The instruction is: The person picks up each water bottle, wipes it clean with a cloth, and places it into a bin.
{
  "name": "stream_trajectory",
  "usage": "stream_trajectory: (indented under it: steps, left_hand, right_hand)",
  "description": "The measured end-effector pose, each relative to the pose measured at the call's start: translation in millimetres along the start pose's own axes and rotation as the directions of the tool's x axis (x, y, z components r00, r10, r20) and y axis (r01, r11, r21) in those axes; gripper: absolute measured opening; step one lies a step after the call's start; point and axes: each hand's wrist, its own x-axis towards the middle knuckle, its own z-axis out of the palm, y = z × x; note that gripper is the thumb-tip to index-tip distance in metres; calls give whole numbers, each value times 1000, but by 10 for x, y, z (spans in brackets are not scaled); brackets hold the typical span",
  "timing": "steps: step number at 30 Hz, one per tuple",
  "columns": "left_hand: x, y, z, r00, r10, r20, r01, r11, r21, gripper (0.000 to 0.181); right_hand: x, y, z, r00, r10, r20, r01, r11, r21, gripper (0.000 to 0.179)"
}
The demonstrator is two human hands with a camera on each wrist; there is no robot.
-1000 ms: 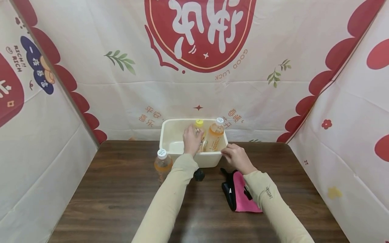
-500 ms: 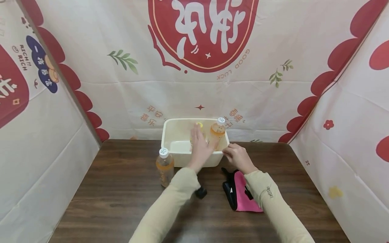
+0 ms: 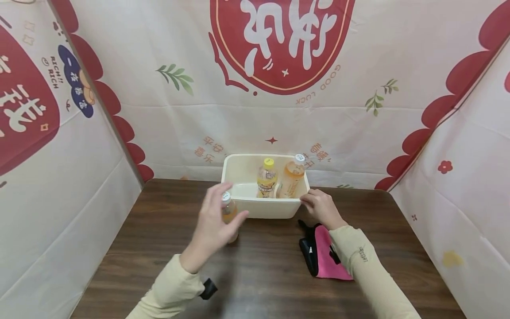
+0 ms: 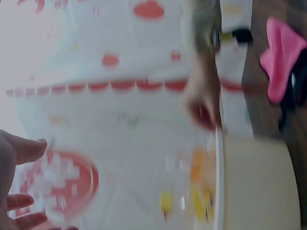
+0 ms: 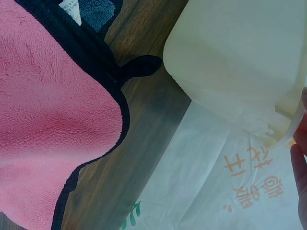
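Note:
A cream plastic storage bin (image 3: 264,210) stands at the back of the table. Inside its right part are two upright drink bottles, a yellow-capped bottle (image 3: 266,182) and a white-capped bottle (image 3: 292,180) with orange on it. A third bottle (image 3: 229,212), also white-capped, stands on the table by the bin's front left corner. My left hand (image 3: 210,227) is beside it with thumb and fingers spread, partly covering it from view; whether it touches is unclear. My right hand (image 3: 321,207) pinches the rim at the bin's front right corner, its fingers at the edge in the right wrist view.
A pink towel (image 3: 328,257) with black edging lies on the table below the right hand; its loop comes close to the bin (image 5: 235,52) in the right wrist view. Printed cloth walls (image 3: 167,133) enclose the table (image 3: 255,270) at the back and sides.
My left hand has let go of the yellow-capped bottle, come out of the bin and moved left to the bottle on the table. The right hand has stayed at the rim.

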Motion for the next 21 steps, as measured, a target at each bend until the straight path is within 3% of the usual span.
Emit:
stream_trajectory:
  steps: [3, 5, 9, 11, 13, 17, 21]
  left_hand:
    - [-59, -246, -89, 993, -109, -38, 109, 994, 19, 69]
    - [-117, -430, -60, 979, -203, -25, 203, 979, 19, 70]
    - [-254, -774, 118, 926, -371, 70, 373, 928, -11, 74]
    - [-317, -903, 208, 904, -413, 108, 418, 908, -27, 73]
    - [-365, -983, 275, 893, -434, 120, 443, 895, -58, 68]
    - [-419, -1062, 355, 894, -437, 99, 447, 888, -112, 57]
    - [-421, -1092, 388, 905, -415, 94, 424, 894, -143, 55]
  right_hand:
    - [1, 2, 5, 1000, -6, -11, 6, 1000, -5, 9]
    - [4, 1, 7, 1000, -11, -19, 11, 1000, -8, 10]
    - [-4, -3, 7, 1000, -4, -22, 3, 1000, -3, 11]
    - [-11, -7, 12, 1000, 5, -12, -5, 1000, 0, 10]
    - [-19, -10, 17, 1000, 11, -2, -11, 1000, 6, 10]
    - [-24, -9, 24, 1000, 4, 3, -4, 1000, 7, 9]
    - [-8, 19, 24, 1000, -10, -12, 10, 1000, -8, 10]
